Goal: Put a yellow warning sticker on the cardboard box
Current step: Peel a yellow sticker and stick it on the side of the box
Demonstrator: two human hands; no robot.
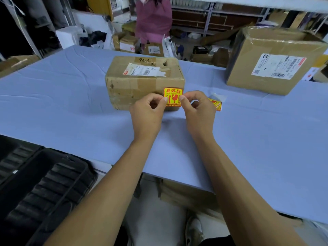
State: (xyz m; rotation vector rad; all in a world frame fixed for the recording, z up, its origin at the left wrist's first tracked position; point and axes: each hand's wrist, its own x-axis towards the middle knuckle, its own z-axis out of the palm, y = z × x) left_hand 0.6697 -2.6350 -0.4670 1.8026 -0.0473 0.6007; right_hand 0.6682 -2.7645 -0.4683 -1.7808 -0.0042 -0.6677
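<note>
Against box [144, 82] front, upright sticker [173, 96] pinched by both hands [174, 110]

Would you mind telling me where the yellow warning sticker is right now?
In the head view, the yellow warning sticker is pinched between both hands at centre, against the small cardboard box's near right corner.

a parcel warehouse or packing room: metal shelves [221, 16], many taped cardboard boxes [273, 59] with shipping labels [278, 65], and a long packing table [71, 96].
</note>
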